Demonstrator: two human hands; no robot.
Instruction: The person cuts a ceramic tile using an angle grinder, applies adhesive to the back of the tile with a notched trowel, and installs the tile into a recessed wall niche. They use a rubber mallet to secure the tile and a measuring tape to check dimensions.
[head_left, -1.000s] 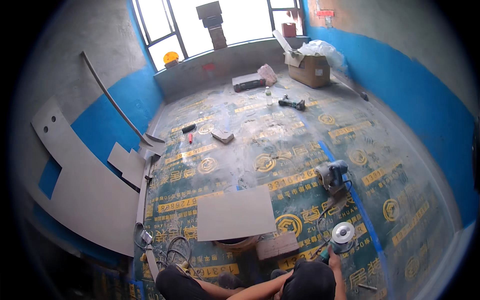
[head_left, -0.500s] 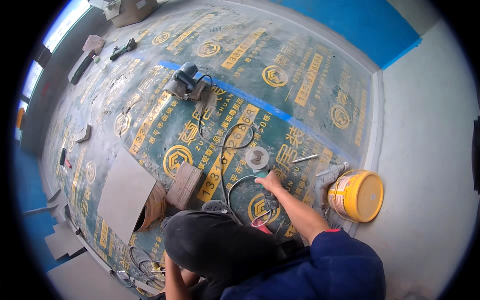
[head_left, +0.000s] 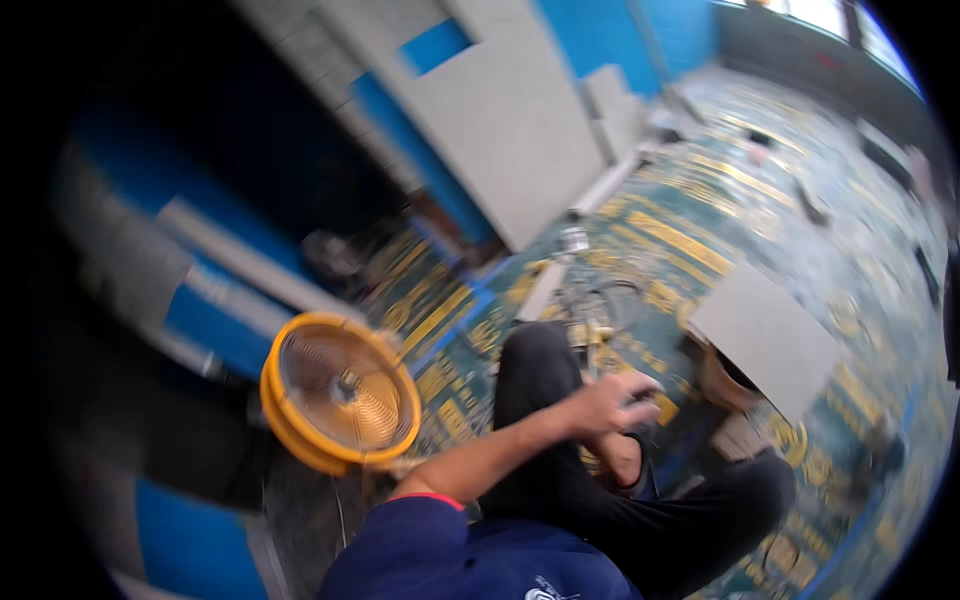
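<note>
My left hand reaches across my raised, dark-trousered knee. Its fingers are partly curled and a little apart, and motion blurs them. I make out nothing held in it. Just beneath the hand are a bare ankle and a dark shoe. Beyond my knee, cables and a narrow pale strip lie on the floor. To the right, a large grey tile rests on top of a bucket. My right hand is out of view, and so is the angle grinder it held.
A round yellow fan stands close on my left. Large pale boards or tiles lean behind it, beside blue wall parts. A block lies by the bucket. Green printed sheeting covers the floor.
My view has swung far to the left, bringing in the fan and leaning boards. My left hand now shows above my knee. The right hand, grinder and yellow bucket have left the picture.
</note>
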